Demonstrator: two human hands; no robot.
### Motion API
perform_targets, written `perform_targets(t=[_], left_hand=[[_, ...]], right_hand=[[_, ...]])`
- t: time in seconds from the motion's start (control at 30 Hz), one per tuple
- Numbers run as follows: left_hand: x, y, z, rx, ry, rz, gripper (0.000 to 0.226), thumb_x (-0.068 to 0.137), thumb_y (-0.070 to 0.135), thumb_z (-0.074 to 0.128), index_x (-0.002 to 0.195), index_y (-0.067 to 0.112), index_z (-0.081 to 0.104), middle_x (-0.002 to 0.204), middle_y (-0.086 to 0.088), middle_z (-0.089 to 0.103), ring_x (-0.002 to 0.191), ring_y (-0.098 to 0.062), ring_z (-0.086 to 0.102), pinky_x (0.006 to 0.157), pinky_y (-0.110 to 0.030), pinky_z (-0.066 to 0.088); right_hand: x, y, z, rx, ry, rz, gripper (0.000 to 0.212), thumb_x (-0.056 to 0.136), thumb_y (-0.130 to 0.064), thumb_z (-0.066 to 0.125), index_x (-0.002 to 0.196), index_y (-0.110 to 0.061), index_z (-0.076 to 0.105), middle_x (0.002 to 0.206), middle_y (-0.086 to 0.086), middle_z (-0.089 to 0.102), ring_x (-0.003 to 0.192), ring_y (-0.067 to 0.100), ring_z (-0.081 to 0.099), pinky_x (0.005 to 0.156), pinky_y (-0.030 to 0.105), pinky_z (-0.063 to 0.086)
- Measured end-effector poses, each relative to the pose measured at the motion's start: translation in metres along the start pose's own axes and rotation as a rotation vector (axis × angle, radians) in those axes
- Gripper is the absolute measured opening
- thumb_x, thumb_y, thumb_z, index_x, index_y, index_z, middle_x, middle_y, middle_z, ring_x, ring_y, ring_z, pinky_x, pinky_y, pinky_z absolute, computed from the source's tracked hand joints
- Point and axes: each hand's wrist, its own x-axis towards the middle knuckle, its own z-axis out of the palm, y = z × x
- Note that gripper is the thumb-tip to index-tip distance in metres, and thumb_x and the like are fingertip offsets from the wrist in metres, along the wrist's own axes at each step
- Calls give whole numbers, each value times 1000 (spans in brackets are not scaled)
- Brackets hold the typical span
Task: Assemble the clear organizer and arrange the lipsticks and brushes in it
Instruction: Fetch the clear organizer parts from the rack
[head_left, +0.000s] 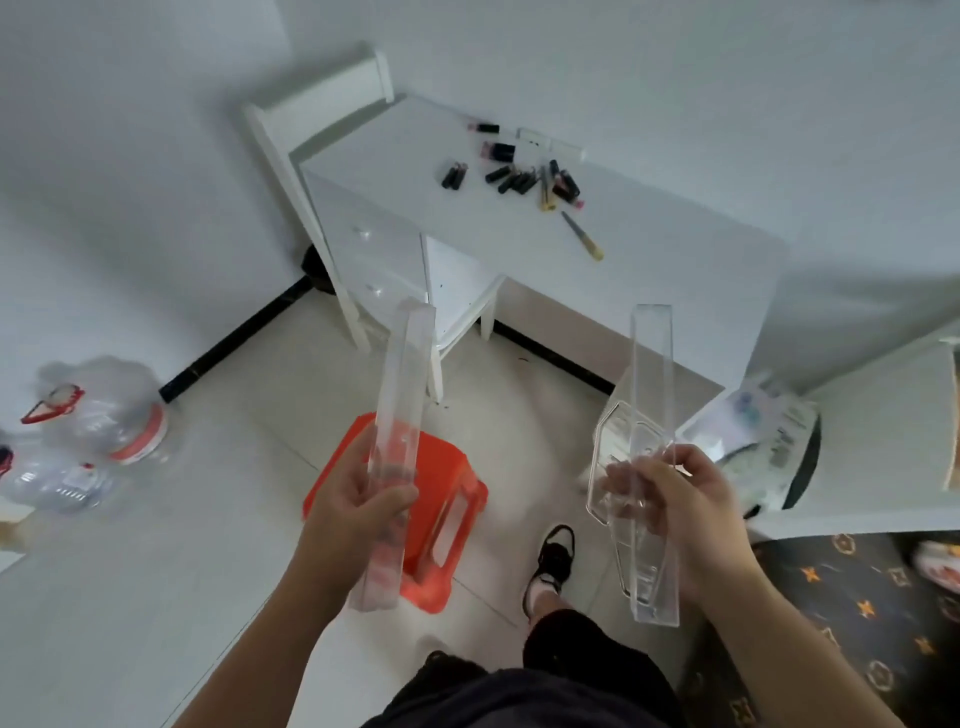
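Low in the frame, left of centre, the left hand (358, 499) grips a long clear tray (397, 431) around its lower half, fingers and thumb curled round it, so the piece stands nearly upright. Right of centre, the right hand (670, 499) holds a second clear tray (652, 415) together with a flat clear panel (610, 457) with cut corners, fingers wrapped over both; this tray also stands nearly upright. The two trays are well apart. In the upper middle, a white desk (649, 249) carries a scatter of dark lipsticks (511, 179) and a brush (582, 236) with a pale handle, lying apart from the pile. An orange stool (447, 499) stands on the tiled floor between the hands, and clear plastic jugs (104, 426) sit at the left edge.
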Motion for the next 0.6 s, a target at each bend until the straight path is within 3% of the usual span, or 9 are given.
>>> perform_targets(t=[0.07,0.17,0.27,0.37,0.6], left_hand=[[31,5,13,16,12,-10,67,69,32,73,130,53,56,104,-1,73,85,-21,74,73,-38,61],[84,20,33,43,38,-20,75,72,27,74,141,45,51,103,-3,73,78,-22,74,71,-41,62],[138,47,54,53,64,-18,79,74,27,74,147,41,47,102,1,72,74,-18,73,65,-39,61],[188,79,77,42,58,17,79,71,26,74,145,39,50,103,-8,69,70,-16,67,64,-32,57],[279,124,105,157,81,83,88,71,26,74,152,32,41,106,-12,68,68,-14,68,62,-32,57]], right_hand=[[30,-7,-3,-21,21,-1,12,93,-12,68,90,-11,57,94,23,76,87,40,75,67,44,60],[85,-23,-8,2,29,9,11,92,-9,67,93,-7,56,92,23,76,86,39,75,61,39,61],[145,-49,-16,9,36,18,11,90,-7,67,88,-10,56,91,26,75,84,39,75,63,40,60],[203,-81,-26,12,47,2,15,90,-8,66,81,-15,56,90,25,75,82,38,75,60,38,59],[297,-139,-33,4,8,-25,14,89,-9,66,81,-14,55,88,24,75,80,38,75,61,40,60]])
